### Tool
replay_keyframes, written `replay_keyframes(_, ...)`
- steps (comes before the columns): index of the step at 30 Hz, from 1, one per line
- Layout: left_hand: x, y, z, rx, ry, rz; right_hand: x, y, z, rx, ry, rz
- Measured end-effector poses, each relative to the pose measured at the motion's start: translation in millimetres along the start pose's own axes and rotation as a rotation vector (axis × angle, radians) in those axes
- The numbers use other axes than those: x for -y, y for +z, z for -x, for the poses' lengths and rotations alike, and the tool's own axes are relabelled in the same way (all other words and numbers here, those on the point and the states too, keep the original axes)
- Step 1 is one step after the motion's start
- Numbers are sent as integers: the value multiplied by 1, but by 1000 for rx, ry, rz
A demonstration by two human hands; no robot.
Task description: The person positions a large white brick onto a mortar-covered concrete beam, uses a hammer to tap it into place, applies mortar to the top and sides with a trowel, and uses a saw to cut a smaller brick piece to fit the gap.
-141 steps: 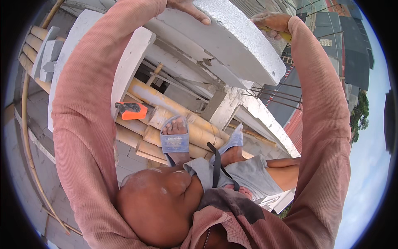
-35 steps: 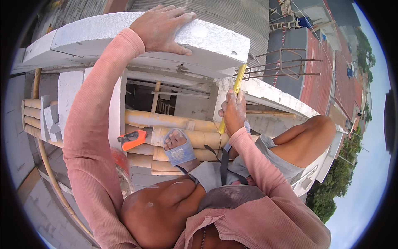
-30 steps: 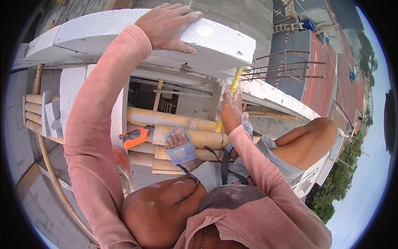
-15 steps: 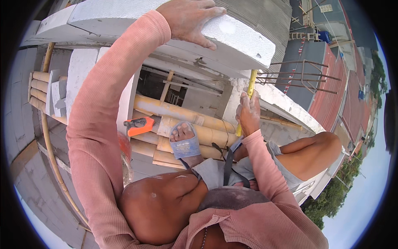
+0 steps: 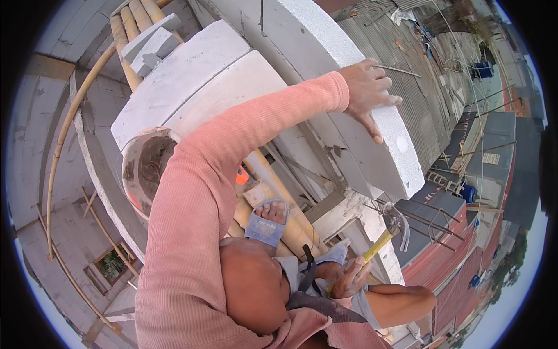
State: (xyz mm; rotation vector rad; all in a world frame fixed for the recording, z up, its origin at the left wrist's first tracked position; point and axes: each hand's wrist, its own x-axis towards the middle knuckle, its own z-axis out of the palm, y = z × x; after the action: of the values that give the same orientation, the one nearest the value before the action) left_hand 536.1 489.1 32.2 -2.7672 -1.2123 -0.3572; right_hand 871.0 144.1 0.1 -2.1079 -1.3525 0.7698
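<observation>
My left hand [image 5: 369,99] lies with fingers apart on top of a long white aerated block [image 5: 401,163] along the wall. My right hand [image 5: 349,278], low at my right, is closed on a yellow-handled hammer [image 5: 378,244], whose metal head stands just below the block's near end, beside protruding rebar [image 5: 442,224]. Behind my left forearm, a small orange tool [image 5: 242,176] is partly hidden. My sandalled foot [image 5: 266,227] rests on bundled bamboo poles [image 5: 258,195].
A dirty bucket [image 5: 145,174] sits left of my arm beside loose white blocks [image 5: 174,75]. Bamboo poles [image 5: 81,110] run along the far left over block walls. Below at the right are corrugated roofs [image 5: 418,87] and wires. An open gap drops between the bamboo and wall.
The view has swung, so the block now runs diagonally. The hammer's head, earlier hidden at the block, has come into view. My left hand remains on the block.
</observation>
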Motion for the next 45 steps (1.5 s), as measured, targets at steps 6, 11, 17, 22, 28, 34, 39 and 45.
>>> replay_keyframes(6,4,-6,6,-54,-97,85,194,13,-100,80,-638,49)
replay_keyframes(11,4,-2,-2,-113,-42,114,319,88,-210,77,-1248,338)
replay_keyframes(17,9,8,-8,-202,-22,262,370,148,-309,-38,-1875,714)
replay_keyframes(22,6,2,-1,-39,-67,198,372,147,-299,140,-1653,447)
replay_keyframes(28,6,4,3,-126,-66,133,392,135,-311,1,-1848,573)
replay_keyframes(34,7,-3,-2,-15,-51,197,375,142,-318,-14,-1832,708)
replay_keyframes(39,5,-5,0,-20,-58,239,361,154,-302,-120,-1880,842)
replay_keyframes(45,5,9,-2,-171,-60,166,356,146,-305,-83,-1767,524)
